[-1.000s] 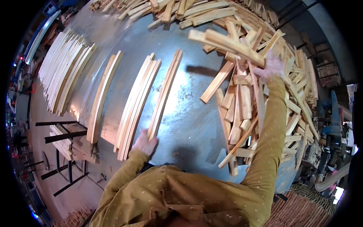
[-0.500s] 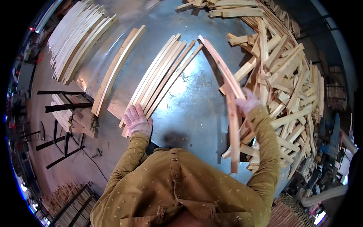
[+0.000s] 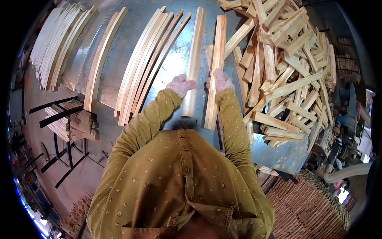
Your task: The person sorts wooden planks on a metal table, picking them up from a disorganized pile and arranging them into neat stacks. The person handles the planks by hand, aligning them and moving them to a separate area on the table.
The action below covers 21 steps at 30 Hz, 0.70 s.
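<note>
At frame centre, the gloved left hand [image 3: 180,85] is gripping a pale slat [image 3: 193,63] while the right hand [image 3: 220,81] is clasping a reddish plank [image 3: 215,71], both lying on the metal table [image 3: 175,67]. Either could be slipping sideways into the loose offcut heap [image 3: 286,67] crowding the right, or nudging the curved strips [image 3: 147,59] at left.

Mustard button-front shirt with small sprig print, long sleeves, pinkish-white knitted gloves

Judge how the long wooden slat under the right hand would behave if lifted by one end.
The slat looks like solid sawn wood, so probably stiff. It is long and narrow, so likely to tip downward when held endwise. Lying flat on the metal table, it shouldn't roll.
</note>
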{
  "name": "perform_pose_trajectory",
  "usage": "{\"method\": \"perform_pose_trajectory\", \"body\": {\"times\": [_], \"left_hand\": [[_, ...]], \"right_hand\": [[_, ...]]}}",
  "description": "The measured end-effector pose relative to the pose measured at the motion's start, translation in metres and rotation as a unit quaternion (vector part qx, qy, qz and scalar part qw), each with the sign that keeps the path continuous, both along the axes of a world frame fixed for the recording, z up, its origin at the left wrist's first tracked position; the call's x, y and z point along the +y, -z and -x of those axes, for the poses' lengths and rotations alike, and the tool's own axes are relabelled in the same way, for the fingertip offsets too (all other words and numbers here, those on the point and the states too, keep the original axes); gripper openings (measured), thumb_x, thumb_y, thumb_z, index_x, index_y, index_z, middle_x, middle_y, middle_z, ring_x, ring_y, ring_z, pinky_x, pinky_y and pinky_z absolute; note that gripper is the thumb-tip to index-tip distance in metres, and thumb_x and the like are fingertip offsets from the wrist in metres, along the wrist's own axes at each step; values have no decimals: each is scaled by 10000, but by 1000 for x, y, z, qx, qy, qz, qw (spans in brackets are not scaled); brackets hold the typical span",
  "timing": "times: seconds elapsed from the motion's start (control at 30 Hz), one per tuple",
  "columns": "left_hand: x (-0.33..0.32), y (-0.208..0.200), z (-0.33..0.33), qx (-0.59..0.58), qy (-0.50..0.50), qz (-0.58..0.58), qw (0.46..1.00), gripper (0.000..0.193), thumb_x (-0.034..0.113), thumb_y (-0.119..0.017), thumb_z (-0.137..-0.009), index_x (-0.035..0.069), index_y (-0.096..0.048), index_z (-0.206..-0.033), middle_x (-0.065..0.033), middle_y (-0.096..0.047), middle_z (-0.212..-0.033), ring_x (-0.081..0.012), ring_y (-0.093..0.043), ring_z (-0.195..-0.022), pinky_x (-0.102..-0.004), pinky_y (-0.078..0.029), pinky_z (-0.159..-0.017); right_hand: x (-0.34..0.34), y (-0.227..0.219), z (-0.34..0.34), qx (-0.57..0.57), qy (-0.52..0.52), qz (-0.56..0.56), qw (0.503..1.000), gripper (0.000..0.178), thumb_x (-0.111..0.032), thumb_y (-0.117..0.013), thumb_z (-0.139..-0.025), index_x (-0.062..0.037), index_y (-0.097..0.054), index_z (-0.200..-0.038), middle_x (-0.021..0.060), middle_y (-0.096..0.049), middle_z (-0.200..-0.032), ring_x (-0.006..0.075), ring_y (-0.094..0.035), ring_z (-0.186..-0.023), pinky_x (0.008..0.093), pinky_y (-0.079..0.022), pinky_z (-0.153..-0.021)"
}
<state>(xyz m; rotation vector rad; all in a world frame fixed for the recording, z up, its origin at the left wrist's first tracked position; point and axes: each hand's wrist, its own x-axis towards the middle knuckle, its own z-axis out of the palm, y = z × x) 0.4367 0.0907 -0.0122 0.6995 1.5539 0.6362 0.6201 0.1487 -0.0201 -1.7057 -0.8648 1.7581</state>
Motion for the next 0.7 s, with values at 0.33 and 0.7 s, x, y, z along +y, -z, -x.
{"method": "perform_pose_trajectory", "body": {"times": [0.33,0.7], "left_hand": [[-64,77,29,136,-18,-99,986,656,205,-745,-816,-7,-435,-1354,-162,-623,-1170,-272,-594,-1068,-361,-472,-916],[-45,-68,67,366,204,131,899,747,460,-619,-863,-31,-389,-1376,-266,-556,-1261,-363,-549,-1195,-439,-429,-1002]], "right_hand": [[-56,-31,-17,-537,-258,-308,742,752,-487,-603,-839,-20,-402,-1393,270,-528,-1258,418,-500,-1190,439,-402,-1027],[56,9,60,-406,-252,-188,858,514,-446,-428,-932,-44,-526,-1238,268,-629,-1097,422,-595,-1029,485,-458,-921]]}}
